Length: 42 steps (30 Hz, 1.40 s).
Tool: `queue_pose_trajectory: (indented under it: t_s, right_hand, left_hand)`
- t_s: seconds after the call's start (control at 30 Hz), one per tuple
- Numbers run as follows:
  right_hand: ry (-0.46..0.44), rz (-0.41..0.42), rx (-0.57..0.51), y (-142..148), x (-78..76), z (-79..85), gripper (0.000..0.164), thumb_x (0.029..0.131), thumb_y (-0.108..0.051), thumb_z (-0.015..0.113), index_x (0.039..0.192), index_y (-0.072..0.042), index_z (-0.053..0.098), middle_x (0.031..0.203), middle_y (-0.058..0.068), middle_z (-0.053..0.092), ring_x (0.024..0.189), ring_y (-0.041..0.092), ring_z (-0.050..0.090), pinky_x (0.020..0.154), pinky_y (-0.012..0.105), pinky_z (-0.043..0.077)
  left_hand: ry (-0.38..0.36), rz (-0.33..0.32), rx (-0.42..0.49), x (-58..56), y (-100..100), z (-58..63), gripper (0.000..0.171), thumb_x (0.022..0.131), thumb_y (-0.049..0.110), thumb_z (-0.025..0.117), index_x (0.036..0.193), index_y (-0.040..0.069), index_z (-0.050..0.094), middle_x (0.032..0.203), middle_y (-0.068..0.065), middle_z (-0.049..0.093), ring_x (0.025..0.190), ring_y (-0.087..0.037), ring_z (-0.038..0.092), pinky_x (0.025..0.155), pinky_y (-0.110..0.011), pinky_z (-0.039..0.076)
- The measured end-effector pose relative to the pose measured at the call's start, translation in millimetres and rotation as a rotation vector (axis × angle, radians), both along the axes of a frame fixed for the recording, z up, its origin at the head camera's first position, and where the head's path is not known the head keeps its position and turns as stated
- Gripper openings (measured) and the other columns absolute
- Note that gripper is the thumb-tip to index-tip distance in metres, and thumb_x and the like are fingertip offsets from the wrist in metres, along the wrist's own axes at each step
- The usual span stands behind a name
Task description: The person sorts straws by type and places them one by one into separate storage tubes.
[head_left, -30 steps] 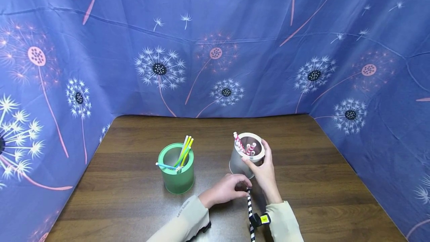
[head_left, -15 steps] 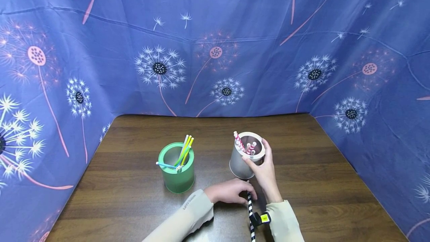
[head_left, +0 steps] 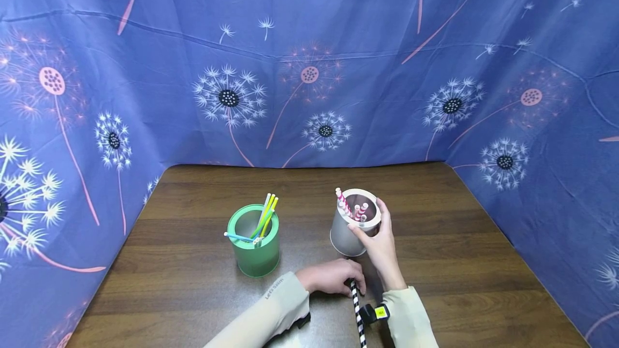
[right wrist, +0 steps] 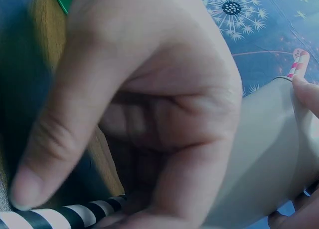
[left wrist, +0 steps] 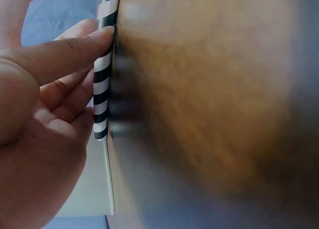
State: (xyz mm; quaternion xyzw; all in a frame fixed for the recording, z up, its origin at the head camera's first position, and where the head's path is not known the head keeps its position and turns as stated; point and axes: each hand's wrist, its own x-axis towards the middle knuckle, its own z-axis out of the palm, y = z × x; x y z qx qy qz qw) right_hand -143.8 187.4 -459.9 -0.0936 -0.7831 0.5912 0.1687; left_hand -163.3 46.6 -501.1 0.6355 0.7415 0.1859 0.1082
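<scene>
My left hand (head_left: 333,275) pinches a black-and-white striped straw (head_left: 357,310) near its far end, in front of the grey can. In the left wrist view the thumb lies across the striped straw (left wrist: 101,84) with the fingers behind it. My right hand (head_left: 384,248) grips the grey can (head_left: 345,235) by its white rim, thumb on the near side and fingers round the right. Several pink-and-white striped straws (head_left: 344,204) stand inside that can. The right wrist view shows the left hand large in front, partly covering the can (right wrist: 269,134).
To the left stands a green can (head_left: 257,262) with several yellow, green and blue straws (head_left: 267,216), one lying over its rim. The brown wooden table (head_left: 193,294) meets a blue dandelion-print cloth (head_left: 377,26) at the back and sides.
The left hand has moved slightly right and towards me and now pinches the black-and-white straw. The straw's far end has shifted left and nearer. The right hand stays on the can.
</scene>
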Motion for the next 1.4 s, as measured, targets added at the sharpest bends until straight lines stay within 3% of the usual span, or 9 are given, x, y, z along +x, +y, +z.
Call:
queue_pose_trajectory:
  t_s: [0.13, 0.47, 0.83, 0.97, 1.17, 1.4]
  right_hand:
    - [0.004, 0.005, 0.006, -0.9, -1.4, -0.1, 0.093, 0.079, -0.016, 0.079, 0.153, -0.021, 0.022, 0.158, 0.009, 0.027, 0.142, 0.029, 0.033, 0.115, 0.044, 0.026]
    - [0.000, 0.012, 0.022, -0.9, -1.8, 1.7, 0.093, 0.079, -0.016, 0.079, 0.152, -0.019, 0.023, 0.157, 0.011, 0.027, 0.142, 0.031, 0.034, 0.115, 0.046, 0.027]
    - [-0.008, 0.003, 0.008, -1.1, -1.4, 0.3, 0.093, 0.079, -0.016, 0.079, 0.152, -0.018, 0.022, 0.156, 0.011, 0.029, 0.142, 0.031, 0.034, 0.115, 0.044, 0.027]
    - [0.003, -0.002, 0.001, -0.8, -0.8, 0.0, 0.093, 0.079, -0.015, 0.079, 0.152, -0.018, 0.022, 0.156, 0.011, 0.029, 0.141, 0.029, 0.034, 0.115, 0.043, 0.027]
    - [0.007, 0.002, 0.000, 0.0, 0.9, 1.0, 0.092, 0.080, -0.016, 0.079, 0.152, -0.019, 0.022, 0.156, 0.011, 0.029, 0.141, 0.028, 0.034, 0.115, 0.042, 0.026]
    - [-0.003, 0.013, -0.005, -1.3, 1.4, 3.5, 0.092, 0.081, -0.018, 0.079, 0.153, -0.020, 0.021, 0.156, 0.011, 0.029, 0.141, 0.028, 0.034, 0.115, 0.042, 0.026]
  left_hand:
    - [0.090, 0.005, -0.032, 3.3, -0.3, -0.7, 0.018, 0.073, 0.016, 0.077, 0.090, 0.021, 0.075, 0.093, 0.008, 0.064, 0.094, -0.001, 0.056, 0.084, -0.005, 0.034]
    - [0.186, 0.000, -0.060, 8.4, -7.3, 0.7, 0.015, 0.073, 0.021, 0.077, 0.087, 0.026, 0.072, 0.091, 0.013, 0.061, 0.090, 0.000, 0.051, 0.080, -0.008, 0.033]
    - [0.075, 0.031, -0.052, 6.3, -25.3, 4.6, 0.010, 0.076, 0.018, 0.075, 0.086, 0.020, 0.071, 0.087, 0.008, 0.061, 0.089, -0.001, 0.053, 0.083, -0.007, 0.036]
    - [0.035, 0.054, -0.049, 5.2, -33.5, 8.9, 0.010, 0.077, 0.013, 0.074, 0.084, 0.017, 0.067, 0.084, 0.008, 0.061, 0.083, 0.000, 0.054, 0.077, -0.007, 0.036]
    - [-0.011, 0.056, -0.023, 3.8, -43.2, 20.6, 0.012, 0.079, 0.007, 0.072, 0.085, 0.014, 0.065, 0.081, 0.006, 0.064, 0.077, 0.001, 0.054, 0.072, -0.003, 0.034]
    - [-0.081, 0.036, 0.042, 2.4, -58.8, 35.4, 0.013, 0.083, 0.008, 0.071, 0.095, 0.013, 0.072, 0.091, 0.004, 0.067, 0.083, 0.003, 0.055, 0.079, -0.003, 0.039]
